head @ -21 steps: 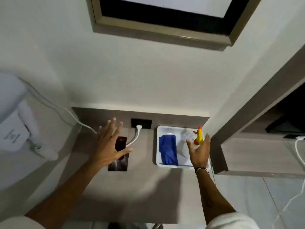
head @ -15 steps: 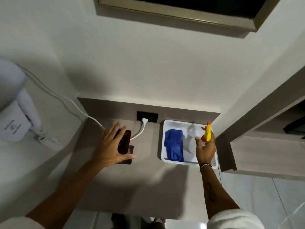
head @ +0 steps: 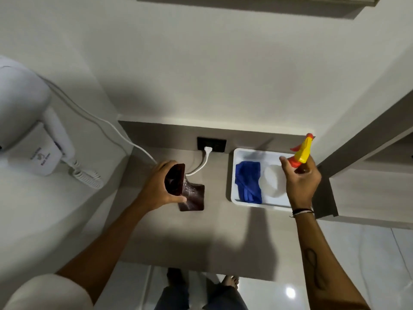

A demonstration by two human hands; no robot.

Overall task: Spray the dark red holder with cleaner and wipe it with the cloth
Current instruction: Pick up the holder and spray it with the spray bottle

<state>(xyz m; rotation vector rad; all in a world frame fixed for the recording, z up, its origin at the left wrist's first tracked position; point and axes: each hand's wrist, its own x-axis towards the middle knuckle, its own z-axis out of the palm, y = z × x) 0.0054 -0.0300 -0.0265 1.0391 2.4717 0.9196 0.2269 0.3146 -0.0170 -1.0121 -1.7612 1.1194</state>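
Note:
The dark red holder [head: 190, 193] stands on the grey shelf, its upright panel tilted and its base flat on the surface. My left hand [head: 159, 186] grips the upright panel from the left. My right hand [head: 300, 182] is closed around the spray bottle with a yellow and orange head [head: 301, 151], held above the right side of the white tray [head: 237, 153]. The blue cloth [head: 248, 185] lies folded in the tray's left part. The bottle's body is hidden behind my hand.
A white round item [head: 273, 181] sits in the tray beside the cloth. A white plug and cable [head: 206, 153] run from the black socket on the back wall, just behind the holder. A white wall-mounted hair dryer [head: 33, 135] hangs at left. A cabinet edge stands close at right.
My left hand went from hovering flat over the holder to gripping its upright panel. My right hand closed on the spray bottle and lifted it above the tray.

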